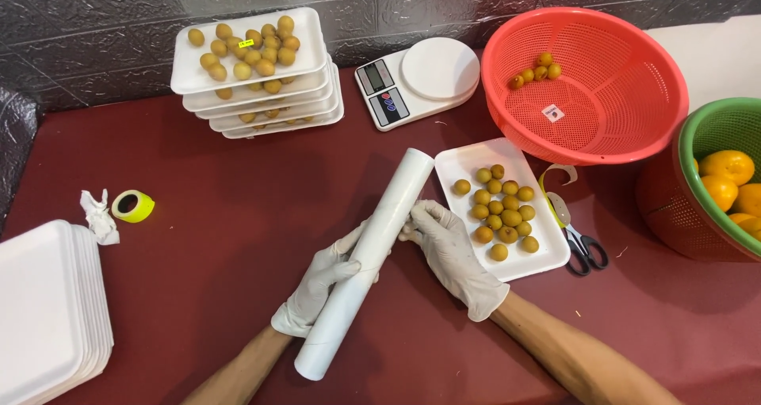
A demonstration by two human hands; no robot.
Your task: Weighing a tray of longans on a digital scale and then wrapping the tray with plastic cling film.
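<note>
two bare forearms are seen rising from the bottom edge, each ending in a white disposable glove. a long white roll of wrapping film [366, 264] is held aslant between them above the dark red table top [238, 207], its lower end nearest the camera and its upper end pointing toward the scale. the left hand [315, 288] is curled around the lower half of the roll, fingers closed on it from the left. the right hand [453, 254] is laid against the roll's middle from the right, its fingertips pressed to the white surface. just beside the right hand, a white foam tray of small brown round fruits [501, 208] is set flat on the table. a pair of scissors with black handles [577, 242] is lying just right of that tray. a white digital kitchen scale [418, 80] is placed near the wall, and a stack of white foam trays filled with the same fruits [258, 76] is found to its left. a red plastic colander basket [590, 84] holding a few fruits is seen at upper right, with a green plastic basket of oranges [725, 175] at the right edge. a pile of empty white foam trays [47, 310] is kept at the left edge, near a yellow tape roll [132, 205] and a crumpled white scrap [97, 213].
</note>
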